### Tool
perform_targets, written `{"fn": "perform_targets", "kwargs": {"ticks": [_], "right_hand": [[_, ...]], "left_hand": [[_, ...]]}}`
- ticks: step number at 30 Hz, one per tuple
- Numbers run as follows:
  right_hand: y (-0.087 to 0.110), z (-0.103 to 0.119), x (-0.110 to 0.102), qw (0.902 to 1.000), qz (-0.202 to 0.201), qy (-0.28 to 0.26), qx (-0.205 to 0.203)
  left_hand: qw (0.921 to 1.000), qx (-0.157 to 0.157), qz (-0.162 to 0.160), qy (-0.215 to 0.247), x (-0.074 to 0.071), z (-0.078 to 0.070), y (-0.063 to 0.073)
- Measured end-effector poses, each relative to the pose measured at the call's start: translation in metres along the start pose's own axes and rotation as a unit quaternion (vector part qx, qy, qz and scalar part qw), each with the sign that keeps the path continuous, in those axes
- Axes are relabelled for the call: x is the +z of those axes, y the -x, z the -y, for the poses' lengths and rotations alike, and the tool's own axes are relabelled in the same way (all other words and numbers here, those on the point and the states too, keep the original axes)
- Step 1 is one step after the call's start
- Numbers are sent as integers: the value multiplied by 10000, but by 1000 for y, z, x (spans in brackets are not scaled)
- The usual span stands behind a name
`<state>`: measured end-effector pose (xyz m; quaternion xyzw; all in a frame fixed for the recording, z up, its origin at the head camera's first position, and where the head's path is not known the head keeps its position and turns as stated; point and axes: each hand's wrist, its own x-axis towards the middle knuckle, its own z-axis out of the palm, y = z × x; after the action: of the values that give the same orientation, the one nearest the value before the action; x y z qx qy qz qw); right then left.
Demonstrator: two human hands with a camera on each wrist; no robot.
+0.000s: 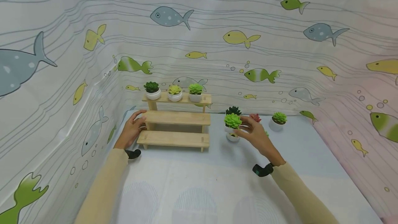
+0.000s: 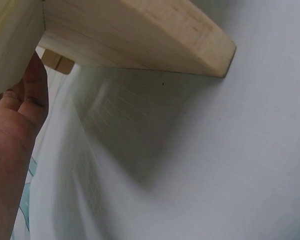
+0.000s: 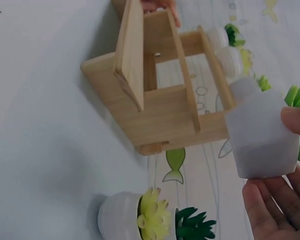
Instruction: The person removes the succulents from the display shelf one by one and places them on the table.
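My right hand [image 1: 256, 136] holds a bright green potted succulent [image 1: 233, 121] by its pot, up over the table right of a three-tier wooden stand [image 1: 177, 117]. In the right wrist view, thumb and fingers pinch the smooth white pot [image 3: 262, 137] from opposite sides. My left hand [image 1: 132, 132] grips the left end of the stand around the middle tier. Seen from the left wrist, its fingers [image 2: 35, 92] curl behind a wooden board [image 2: 140, 37]. On the top tier sit a dark green succulent [image 1: 152, 91], a yellow-green one [image 1: 174, 93] and a light green one [image 1: 195, 92].
Below and behind the held plant stand a yellow succulent in a white pot [image 1: 233, 137] and a dark green succulent [image 1: 233, 110]. Farther right are a red succulent [image 1: 255, 117], partly hidden by my hand, and a green potted one [image 1: 278, 122]. Fish-printed cloth [image 1: 211, 68] walls the table.
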<state>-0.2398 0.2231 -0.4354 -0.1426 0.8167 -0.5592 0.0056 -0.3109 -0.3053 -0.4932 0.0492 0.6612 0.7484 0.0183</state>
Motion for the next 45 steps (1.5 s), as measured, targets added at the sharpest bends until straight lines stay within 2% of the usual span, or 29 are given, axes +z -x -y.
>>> {"fn": "perform_targets", "kwargs": {"ticks": [8, 21, 27, 35, 39, 45], "right_hand": [[10, -10, -19, 9995, 32, 7, 319], [32, -29, -54, 9978, 21, 344, 558], [40, -42, -71, 9971, -118, 390, 641], [54, -54, -91, 9976, -297, 335, 531], [61, -58, -100, 9973, -399, 353, 507], [71, -70, -114, 9961, -560, 426, 526]], "left_hand": [[10000, 35, -5, -35, 0, 1, 0], [9997, -59, -125, -176, 2, 0, -2], [9998, 16, -196, -67, -2, 11, -7], [9993, 90, -331, -148, -8, 23, -13], [9996, 86, -269, -72, -7, 20, -12], [9997, 139, -96, 191, -2, 9, -5]]}}
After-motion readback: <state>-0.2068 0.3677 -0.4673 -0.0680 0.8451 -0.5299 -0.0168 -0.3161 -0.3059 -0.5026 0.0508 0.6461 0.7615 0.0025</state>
